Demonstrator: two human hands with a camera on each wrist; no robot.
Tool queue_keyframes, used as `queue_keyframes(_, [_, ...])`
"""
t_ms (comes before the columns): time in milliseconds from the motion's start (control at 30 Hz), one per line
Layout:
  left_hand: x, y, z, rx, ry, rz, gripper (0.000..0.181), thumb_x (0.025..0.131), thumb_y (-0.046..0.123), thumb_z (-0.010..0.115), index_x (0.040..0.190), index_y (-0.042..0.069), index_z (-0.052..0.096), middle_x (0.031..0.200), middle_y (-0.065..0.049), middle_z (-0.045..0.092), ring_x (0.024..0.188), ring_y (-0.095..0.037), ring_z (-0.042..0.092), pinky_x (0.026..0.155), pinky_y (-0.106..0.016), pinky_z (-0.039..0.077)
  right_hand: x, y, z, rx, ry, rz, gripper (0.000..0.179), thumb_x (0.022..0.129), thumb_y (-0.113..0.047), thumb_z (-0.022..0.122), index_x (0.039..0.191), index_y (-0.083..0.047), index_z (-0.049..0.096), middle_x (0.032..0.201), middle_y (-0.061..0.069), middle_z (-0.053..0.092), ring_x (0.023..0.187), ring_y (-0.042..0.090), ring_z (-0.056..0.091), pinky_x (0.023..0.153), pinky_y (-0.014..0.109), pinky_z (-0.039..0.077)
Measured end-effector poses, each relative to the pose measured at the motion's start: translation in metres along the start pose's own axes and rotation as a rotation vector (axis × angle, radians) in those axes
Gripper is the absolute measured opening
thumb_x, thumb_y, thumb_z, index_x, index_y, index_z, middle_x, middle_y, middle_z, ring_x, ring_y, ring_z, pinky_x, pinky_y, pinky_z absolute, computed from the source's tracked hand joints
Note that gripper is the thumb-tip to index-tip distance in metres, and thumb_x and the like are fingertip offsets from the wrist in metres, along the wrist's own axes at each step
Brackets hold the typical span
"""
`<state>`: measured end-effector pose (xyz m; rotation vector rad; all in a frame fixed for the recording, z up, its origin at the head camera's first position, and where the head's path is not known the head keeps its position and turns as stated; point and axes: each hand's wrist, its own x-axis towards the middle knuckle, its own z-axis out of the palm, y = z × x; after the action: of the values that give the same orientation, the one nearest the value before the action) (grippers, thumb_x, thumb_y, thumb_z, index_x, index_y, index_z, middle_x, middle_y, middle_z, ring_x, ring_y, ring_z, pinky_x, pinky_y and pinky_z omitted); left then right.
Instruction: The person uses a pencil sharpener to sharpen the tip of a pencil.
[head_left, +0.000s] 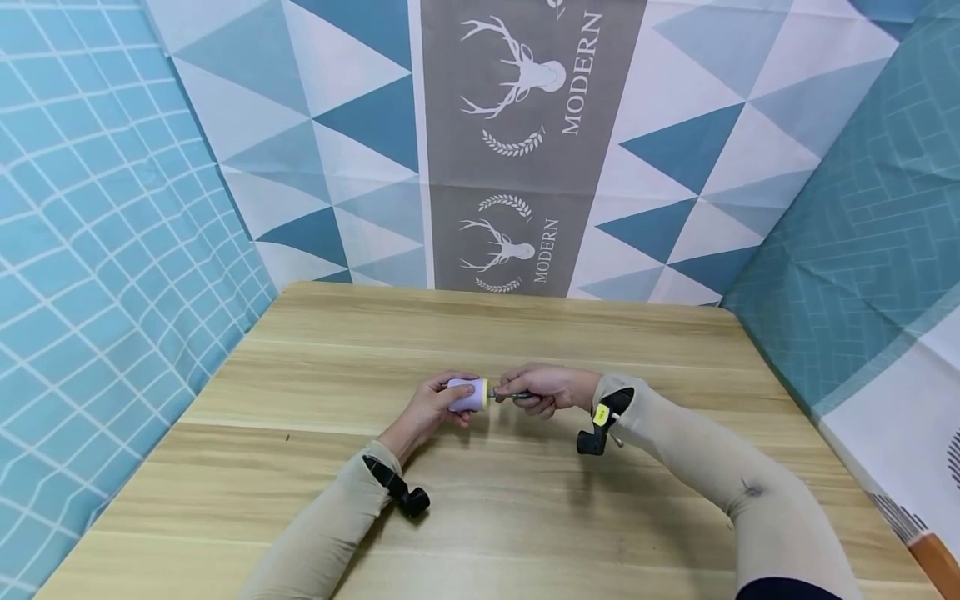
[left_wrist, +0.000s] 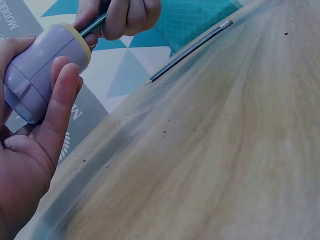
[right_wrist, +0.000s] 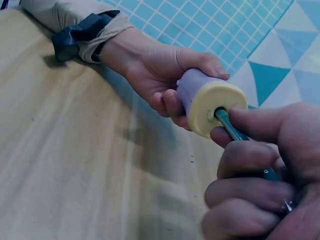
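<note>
My left hand (head_left: 435, 404) grips a lilac pencil sharpener (head_left: 467, 395) with a pale yellow end face, its thumb and fingers around the body. That yellow face is turned toward my right hand (head_left: 546, 388), which pinches a dark green pencil (right_wrist: 232, 126) between thumb and forefinger, the other fingers curled along it. One end of the pencil sits inside the round hole of the sharpener, so its tip is hidden. Both hands are held over the wooden table (head_left: 480, 517).
Another pencil (left_wrist: 190, 52), dark with a metal-looking end, lies on the table in the left wrist view. Small dark specks (left_wrist: 164, 132) are scattered over the wood. Patterned cloth (head_left: 517, 167) hangs behind the far table edge and along both sides.
</note>
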<state>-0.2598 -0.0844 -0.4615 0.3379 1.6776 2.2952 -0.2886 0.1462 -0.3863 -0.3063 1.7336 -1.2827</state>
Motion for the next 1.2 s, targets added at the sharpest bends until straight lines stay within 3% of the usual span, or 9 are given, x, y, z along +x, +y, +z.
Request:
queue_keyframes(133, [0.000, 0.000, 0.000, -0.006, -0.002, 0.007, 0.024, 0.092, 0.003, 0.061, 0.105, 0.018, 0.073, 0.096, -0.017, 0.057, 0.058, -0.016, 0.063, 0.052, -0.024, 0.058, -0.008, -0.003, 0.001, -0.261, 0.100, -0.088, 0.031, 0.103, -0.034, 0.051, 0.107, -0.004, 0.060, 0.063, 0.003, 0.053, 0.051, 0.015, 0.046, 0.045, 0.024, 0.039])
queue_keyframes(233, [-0.001, 0.000, -0.001, -0.007, 0.002, 0.006, 0.024, 0.093, 0.002, 0.060, 0.107, 0.016, 0.073, 0.094, -0.017, 0.058, 0.057, -0.016, 0.063, 0.052, -0.024, 0.058, -0.017, -0.003, 0.005, -0.572, 0.186, -0.246, 0.038, 0.102, -0.039, 0.053, 0.118, -0.005, 0.062, 0.082, 0.004, 0.065, 0.069, 0.018, 0.060, 0.058, 0.031, 0.053])
queue_keyframes(467, [0.001, 0.000, 0.001, -0.007, -0.015, 0.010, 0.023, 0.092, 0.004, 0.061, 0.110, 0.012, 0.072, 0.089, -0.017, 0.061, 0.057, -0.016, 0.063, 0.052, -0.024, 0.058, -0.019, 0.017, 0.015, -1.334, 0.498, -0.868, 0.022, 0.096, -0.023, 0.067, 0.110, -0.006, 0.062, 0.084, -0.001, 0.062, 0.065, 0.009, 0.055, 0.054, 0.024, 0.051])
queue_keyframes(600, [0.000, 0.003, 0.003, -0.015, -0.011, 0.016, 0.025, 0.091, 0.004, 0.061, 0.102, 0.022, 0.074, 0.088, -0.017, 0.060, 0.055, -0.015, 0.063, 0.050, -0.024, 0.057, -0.008, 0.027, 0.012, -1.772, 0.733, -1.201, 0.016, 0.105, -0.022, 0.052, 0.096, -0.012, 0.060, 0.073, -0.003, 0.056, 0.053, 0.008, 0.048, 0.039, 0.020, 0.040])
queue_keyframes(700, [-0.001, 0.002, 0.003, -0.018, -0.005, 0.013, 0.027, 0.092, 0.003, 0.059, 0.100, 0.024, 0.074, 0.089, -0.017, 0.059, 0.055, -0.015, 0.063, 0.050, -0.023, 0.057, 0.000, 0.030, 0.008, -1.961, 0.853, -1.350, 0.030, 0.110, -0.018, 0.034, 0.094, -0.013, 0.059, 0.073, -0.002, 0.056, 0.051, 0.011, 0.048, 0.038, 0.021, 0.039])
queue_keyframes(800, [-0.001, 0.001, 0.002, -0.032, 0.016, 0.010, 0.025, 0.092, 0.003, 0.059, 0.100, 0.021, 0.074, 0.088, -0.017, 0.060, 0.055, -0.015, 0.062, 0.050, -0.024, 0.058, 0.005, 0.030, 0.006, -2.040, 0.878, -1.389, 0.036, 0.111, -0.014, 0.027, 0.097, -0.012, 0.060, 0.077, -0.001, 0.060, 0.054, 0.012, 0.052, 0.043, 0.021, 0.044])
queue_keyframes(933, [0.000, 0.001, 0.002, -0.040, 0.038, -0.002, 0.021, 0.092, 0.004, 0.060, 0.110, 0.004, 0.072, 0.090, -0.018, 0.059, 0.055, -0.015, 0.062, 0.050, -0.024, 0.058, 0.009, 0.028, 0.004, -1.980, 0.808, -1.349, 0.036, 0.111, -0.021, 0.030, 0.092, -0.010, 0.059, 0.071, -0.002, 0.061, 0.050, 0.010, 0.051, 0.043, 0.020, 0.045])
queue_keyframes(1067, [0.001, 0.001, 0.003, -0.038, 0.054, -0.005, 0.025, 0.092, 0.004, 0.062, 0.114, -0.003, 0.070, 0.092, -0.018, 0.058, 0.054, -0.015, 0.062, 0.049, -0.024, 0.057, 0.013, 0.027, 0.005, -1.788, 0.707, -1.268, 0.026, 0.105, -0.025, 0.052, 0.084, -0.010, 0.052, 0.058, -0.005, 0.050, 0.043, 0.006, 0.036, 0.036, 0.018, 0.032])
queue_keyframes(1200, [0.000, -0.001, 0.002, -0.037, 0.071, -0.006, 0.021, 0.091, 0.002, 0.062, 0.108, 0.005, 0.074, 0.092, -0.018, 0.058, 0.053, -0.016, 0.062, 0.049, -0.024, 0.058, 0.010, 0.023, 0.009, -1.477, 0.523, -1.078, 0.025, 0.095, -0.017, 0.067, 0.081, -0.011, 0.048, 0.056, -0.008, 0.041, 0.046, 0.001, 0.030, 0.039, 0.016, 0.025])
